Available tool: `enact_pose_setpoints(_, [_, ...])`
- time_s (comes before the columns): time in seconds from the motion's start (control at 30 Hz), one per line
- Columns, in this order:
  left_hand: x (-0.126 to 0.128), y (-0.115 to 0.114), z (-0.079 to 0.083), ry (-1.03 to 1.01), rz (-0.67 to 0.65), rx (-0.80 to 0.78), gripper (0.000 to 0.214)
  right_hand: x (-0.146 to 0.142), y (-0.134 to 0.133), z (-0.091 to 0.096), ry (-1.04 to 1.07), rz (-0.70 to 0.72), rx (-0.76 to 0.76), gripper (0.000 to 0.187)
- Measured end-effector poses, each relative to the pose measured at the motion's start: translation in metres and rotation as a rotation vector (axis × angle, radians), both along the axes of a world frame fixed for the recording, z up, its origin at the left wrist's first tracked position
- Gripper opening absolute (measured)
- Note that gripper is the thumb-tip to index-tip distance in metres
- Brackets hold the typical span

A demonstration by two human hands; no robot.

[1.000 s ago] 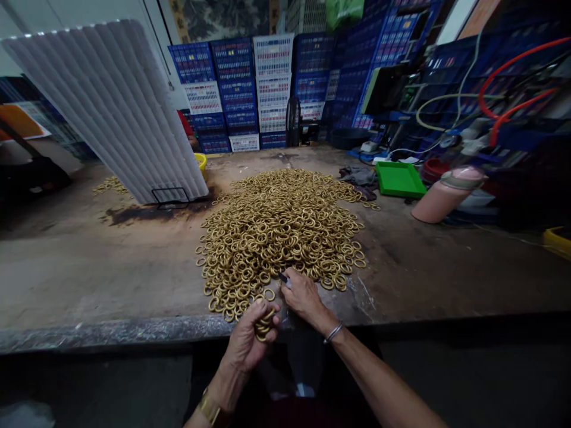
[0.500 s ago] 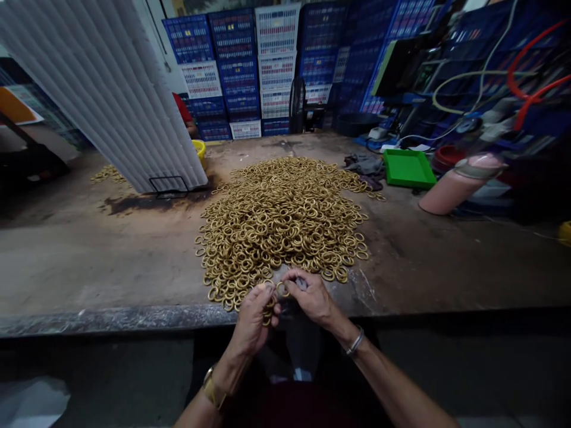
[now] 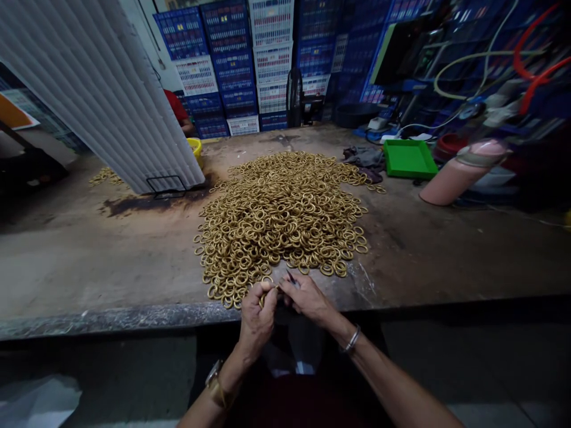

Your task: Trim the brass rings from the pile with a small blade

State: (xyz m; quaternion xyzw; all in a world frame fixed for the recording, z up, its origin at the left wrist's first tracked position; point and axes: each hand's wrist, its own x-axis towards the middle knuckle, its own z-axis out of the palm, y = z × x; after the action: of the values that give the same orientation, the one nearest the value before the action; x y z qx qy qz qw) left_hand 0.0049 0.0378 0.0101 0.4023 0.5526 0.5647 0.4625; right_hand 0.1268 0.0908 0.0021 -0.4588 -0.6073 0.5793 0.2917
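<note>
A big heap of brass-coloured rings [image 3: 285, 214] lies on the workbench, and both hands meet at its near edge. My left hand [image 3: 256, 318] is closed on brass rings [image 3: 262, 300], partly hidden by the thumb and fingers. Close beside it, my right hand [image 3: 312, 302] is closed around a small tool with a dark pointed tip [image 3: 290, 276]; most of the tool is hidden by the fingers. Between the fingertips of both hands a bit of one ring [image 3: 276, 287] shows, nearly edge-on.
A tall ribbed white panel [image 3: 111, 101] leans at the left on a wire stand [image 3: 166, 186]. At the right are a green tray [image 3: 409, 159], a dark cloth [image 3: 363, 157] and a pink cylinder [image 3: 461, 175]. Stacked crates [image 3: 232, 77] line the back. A person's red sleeve [image 3: 176, 106] shows behind the panel.
My left hand has rolled so its back faces me more. The ring between the hands has turned from face-on to nearly edge-on, and the tool's dark tip now shows above my right fingers.
</note>
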Motion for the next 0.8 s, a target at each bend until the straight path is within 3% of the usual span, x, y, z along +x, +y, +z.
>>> enact_pose_setpoints(0.23, [0.0004,-0.0034,0.0013,-0.189,-0.225,-0.268,0.024,-0.0024,-0.0005,0.0043,-0.023,-0.094,0.086,0.019])
enact_pose_setpoints(0.63, [0.0028,-0.0088,0.0039,-0.427,-0.250,-0.206,0.027,0.0005,-0.0050,0.0026,0.204,-0.061,-0.140,0.024])
enact_pose_setpoints(0.73, [0.0016,-0.0098,0.0042,-0.483,-0.262,-0.207,0.028,0.0006,-0.0043,0.0011,0.166,-0.070,-0.091,0.023])
enact_pose_setpoints(0.8, [0.0002,-0.0101,0.0047,-0.507,-0.258,-0.212,0.028,0.0014,-0.0038,-0.0013,0.050,-0.125,0.033,0.020])
